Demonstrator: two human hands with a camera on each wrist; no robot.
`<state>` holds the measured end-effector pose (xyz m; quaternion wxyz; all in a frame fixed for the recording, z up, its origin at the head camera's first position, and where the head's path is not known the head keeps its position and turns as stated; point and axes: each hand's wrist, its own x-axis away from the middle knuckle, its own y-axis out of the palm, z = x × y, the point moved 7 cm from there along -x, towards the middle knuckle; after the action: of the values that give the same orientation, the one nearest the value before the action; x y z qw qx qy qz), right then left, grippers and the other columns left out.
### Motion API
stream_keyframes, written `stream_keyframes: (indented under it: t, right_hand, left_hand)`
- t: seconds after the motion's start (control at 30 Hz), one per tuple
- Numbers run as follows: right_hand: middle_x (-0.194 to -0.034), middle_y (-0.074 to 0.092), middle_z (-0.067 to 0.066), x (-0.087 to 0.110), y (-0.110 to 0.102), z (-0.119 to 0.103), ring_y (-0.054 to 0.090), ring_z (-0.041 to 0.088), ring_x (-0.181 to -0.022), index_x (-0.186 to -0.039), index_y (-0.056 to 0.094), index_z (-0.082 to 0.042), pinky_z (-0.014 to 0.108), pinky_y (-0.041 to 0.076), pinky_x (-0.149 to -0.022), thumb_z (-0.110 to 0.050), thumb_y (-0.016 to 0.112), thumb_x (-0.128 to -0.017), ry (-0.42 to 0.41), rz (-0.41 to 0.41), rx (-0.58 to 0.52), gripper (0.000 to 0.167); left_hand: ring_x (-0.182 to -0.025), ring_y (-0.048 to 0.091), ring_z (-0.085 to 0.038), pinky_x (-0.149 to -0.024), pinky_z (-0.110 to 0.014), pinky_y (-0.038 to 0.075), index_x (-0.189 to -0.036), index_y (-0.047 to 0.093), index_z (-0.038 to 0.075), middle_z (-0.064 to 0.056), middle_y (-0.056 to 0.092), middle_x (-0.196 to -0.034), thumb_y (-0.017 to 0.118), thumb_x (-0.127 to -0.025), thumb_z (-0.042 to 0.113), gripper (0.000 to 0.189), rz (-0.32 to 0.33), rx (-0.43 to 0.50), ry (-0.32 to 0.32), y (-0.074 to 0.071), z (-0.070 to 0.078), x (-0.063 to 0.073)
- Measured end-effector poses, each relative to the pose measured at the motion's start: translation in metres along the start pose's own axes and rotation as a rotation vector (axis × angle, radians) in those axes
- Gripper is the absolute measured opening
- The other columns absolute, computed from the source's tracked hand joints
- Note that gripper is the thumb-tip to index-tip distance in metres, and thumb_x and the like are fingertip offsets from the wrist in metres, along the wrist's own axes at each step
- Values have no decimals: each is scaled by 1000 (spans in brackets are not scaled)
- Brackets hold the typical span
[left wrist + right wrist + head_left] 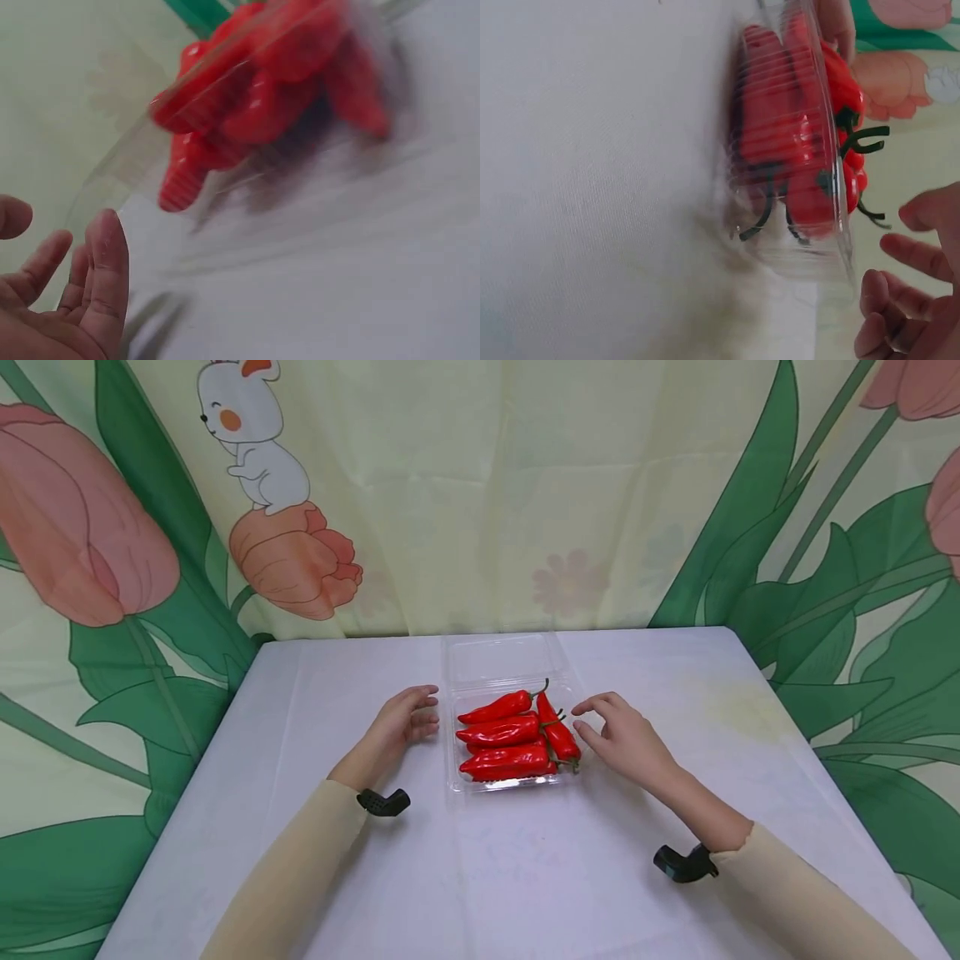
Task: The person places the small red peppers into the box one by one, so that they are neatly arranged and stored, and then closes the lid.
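Observation:
Several red chili peppers (506, 731) with green stems lie in a clear plastic box (456, 777), whose lid (498, 660) is folded back behind it. On the box's left side is my left hand (405, 722), fingers loosely bent and holding nothing. My right hand (626, 739) hovers off the right side, thumb and fingers apart with nothing between them. In the right wrist view, stems of the peppers (840, 97) poke above the box rim. The left wrist view is blurred, with the peppers (255, 97) beyond the fingers.
The box stands on a table with a white cloth (487, 877). A curtain (480, 493) printed with tulips and a rabbit hangs behind the table and along both sides. A black wrist device (384, 802) sits at the left cuff, another black device (684, 863) at the right.

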<state>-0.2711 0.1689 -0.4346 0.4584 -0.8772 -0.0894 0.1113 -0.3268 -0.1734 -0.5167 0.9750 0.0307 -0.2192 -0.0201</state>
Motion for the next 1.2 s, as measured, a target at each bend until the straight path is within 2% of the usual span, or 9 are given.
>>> stream_keyframes:
  t: [0.13, 0.23, 0.4, 0.5, 0.6, 0.7, 0.93, 1.03, 1.2]
  right_hand:
    - [-131, 61, 21, -8, 2, 17, 57, 22, -73, -130, 64, -6, 27, 52, -63, -22, 60, -103, 88, -6, -89, 32]
    - [-133, 60, 22, -18, 6, 33, 61, 26, -79, -139, 57, -3, 27, 54, -70, -22, 55, -105, 168, -35, -215, 39]
    - [-155, 46, 22, -44, 15, 59, 60, 25, -94, -158, 37, -5, 22, 53, -80, -29, 44, -110, 360, -185, -614, 54]
    - [-165, 35, 17, -61, 21, 70, 55, 18, -94, -164, 25, -8, 20, 50, -82, -31, 40, -111, 460, -247, -862, 59]
    - [-169, 29, 12, -74, 26, 74, 51, 14, -89, -166, 18, -10, 20, 47, -81, -31, 38, -112, 492, -269, -1007, 61]
    - [-170, 27, 10, -82, 29, 73, 48, 12, -84, -166, 18, -10, 20, 45, -80, -32, 38, -112, 483, -285, -1051, 61]
    - [-172, 21, 7, -86, 27, 65, 47, 15, -88, -166, 21, -13, 24, 44, -85, -33, 44, -110, 455, -283, -1021, 64]
    - [-171, 19, 7, -86, 22, 62, 49, 14, -87, -166, 20, -15, 24, 46, -87, -36, 46, -109, 424, -272, -1020, 66]
    - [-169, 22, 9, -83, 11, 59, 51, 10, -77, -166, 15, -14, 24, 46, -85, -38, 40, -111, 336, -250, -1055, 65]
  left_hand:
    - [-110, 65, -23, -95, -31, 60, -149, 50, 12, -13, 55, -148, 55, -107, 37, 50, 42, 90, -12, -3, 15, -16]
    - [-122, 62, -26, -105, -35, 55, -154, 44, 11, -14, 53, -152, 52, -108, 34, 52, 47, 156, -27, -3, 21, -25]
    - [-132, 59, -28, -113, -36, 49, -155, 43, 10, -13, 54, -153, 51, -109, 32, 52, 34, 227, -46, 0, 25, -36]
    - [-135, 58, -29, -115, -36, 47, -154, 45, 7, -13, 55, -152, 49, -110, 29, 50, 18, 249, -35, 5, 27, -38]
    - [-138, 56, -30, -116, -36, 46, -155, 44, 6, -14, 54, -154, 46, -111, 28, 50, -4, 232, -15, 13, 30, -38]
    - [-137, 56, -31, -116, -37, 45, -154, 46, 5, -14, 54, -153, 45, -111, 28, 49, -12, 212, -4, 18, 32, -38]
    - [-137, 54, -33, -118, -39, 44, -152, 49, 4, -13, 53, -154, 48, -110, 28, 48, -15, 210, 34, 22, 39, -37]
    - [-137, 53, -35, -118, -42, 43, -150, 50, 5, -13, 51, -155, 49, -109, 27, 47, -22, 203, 83, 22, 46, -35]
    - [-139, 52, -37, -120, -45, 41, -151, 48, 5, -15, 50, -156, 46, -110, 23, 45, -62, 185, 184, 21, 60, -28]
